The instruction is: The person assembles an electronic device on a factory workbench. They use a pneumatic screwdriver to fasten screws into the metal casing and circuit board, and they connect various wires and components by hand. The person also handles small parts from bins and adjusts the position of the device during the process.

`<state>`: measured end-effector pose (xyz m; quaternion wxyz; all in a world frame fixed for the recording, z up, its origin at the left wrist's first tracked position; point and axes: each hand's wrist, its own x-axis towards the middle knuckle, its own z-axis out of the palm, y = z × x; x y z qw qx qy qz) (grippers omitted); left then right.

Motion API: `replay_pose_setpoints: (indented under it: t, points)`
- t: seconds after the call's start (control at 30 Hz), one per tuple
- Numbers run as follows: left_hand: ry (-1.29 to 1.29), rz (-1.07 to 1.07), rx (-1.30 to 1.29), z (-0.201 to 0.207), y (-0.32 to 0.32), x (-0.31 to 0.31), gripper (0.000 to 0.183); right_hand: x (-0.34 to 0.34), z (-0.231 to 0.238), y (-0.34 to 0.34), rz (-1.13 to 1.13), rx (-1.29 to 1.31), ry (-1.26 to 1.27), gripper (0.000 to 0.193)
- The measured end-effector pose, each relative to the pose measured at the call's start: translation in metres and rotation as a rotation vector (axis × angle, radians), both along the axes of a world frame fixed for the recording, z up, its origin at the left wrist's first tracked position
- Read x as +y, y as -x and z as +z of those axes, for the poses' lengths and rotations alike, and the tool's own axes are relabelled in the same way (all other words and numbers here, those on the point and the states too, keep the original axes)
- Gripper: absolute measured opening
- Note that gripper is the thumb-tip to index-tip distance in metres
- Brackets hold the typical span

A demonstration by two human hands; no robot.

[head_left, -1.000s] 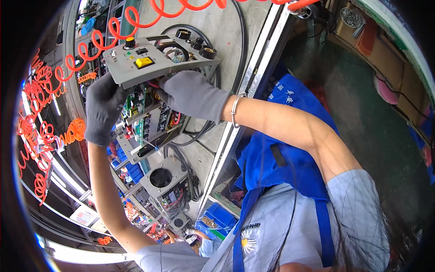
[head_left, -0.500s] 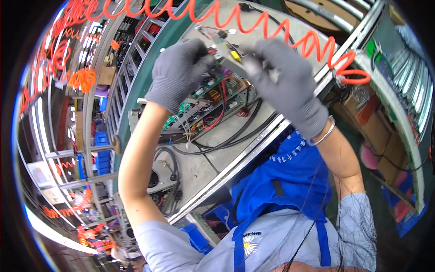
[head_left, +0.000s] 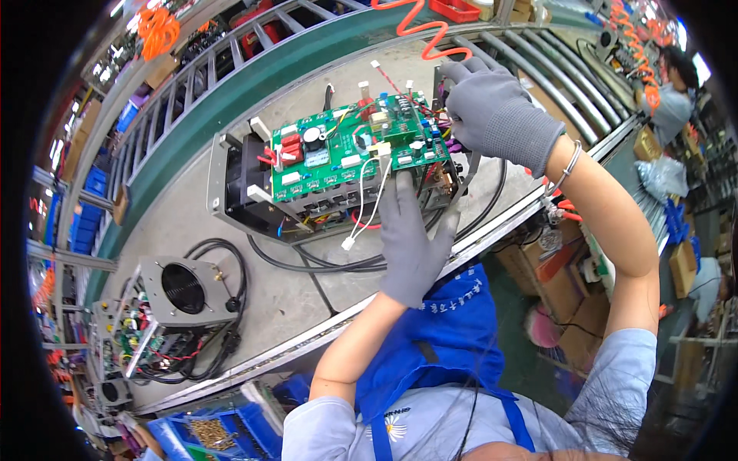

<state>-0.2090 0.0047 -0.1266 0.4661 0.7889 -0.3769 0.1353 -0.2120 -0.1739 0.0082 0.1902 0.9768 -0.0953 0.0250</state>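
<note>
An open grey metal chassis (head_left: 231, 192) lies on the workbench with a green circuit board (head_left: 350, 154) on top, white and red wires hanging off it. My left hand (head_left: 411, 246), in a grey glove, reaches up from below with its fingers at the near edge of the board. My right hand (head_left: 500, 115), also gloved, has its fingers curled around the board's right end, among purple and coloured wires. A loose white connector (head_left: 347, 244) dangles below the board.
A second chassis with a round fan opening (head_left: 184, 288) and black cables sits lower left. A green roller conveyor rail (head_left: 254, 77) runs behind the bench. An orange coiled hose (head_left: 419, 27) hangs above. Blue bins (head_left: 223, 430) stand below; another person (head_left: 673, 96) works far right.
The view has swung down onto the bench. The unit that both hands held up before now rests on the bench with the green board facing up, hands at its near and right edges.
</note>
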Motion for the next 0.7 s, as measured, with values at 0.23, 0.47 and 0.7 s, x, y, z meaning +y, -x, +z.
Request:
replay_pose_setpoints:
  t: [0.23, 0.47, 0.7]
  points:
    - [0.077, -0.59, 1.082, -0.018, -0.052, -0.042, 0.047, -0.003, 0.008, -0.008, -0.014, 0.023, -0.299, 0.02]
    - [0.084, -0.472, 0.85, -0.019, -0.044, -0.058, 0.031, -0.038, -0.034, 0.008, 0.23, -0.366, -0.635, 0.022]
    - [0.045, -0.227, 0.401, -0.025, -0.037, -0.058, 0.036, -0.018, -0.049, 0.012, 0.174, -0.599, -0.84, 0.02]
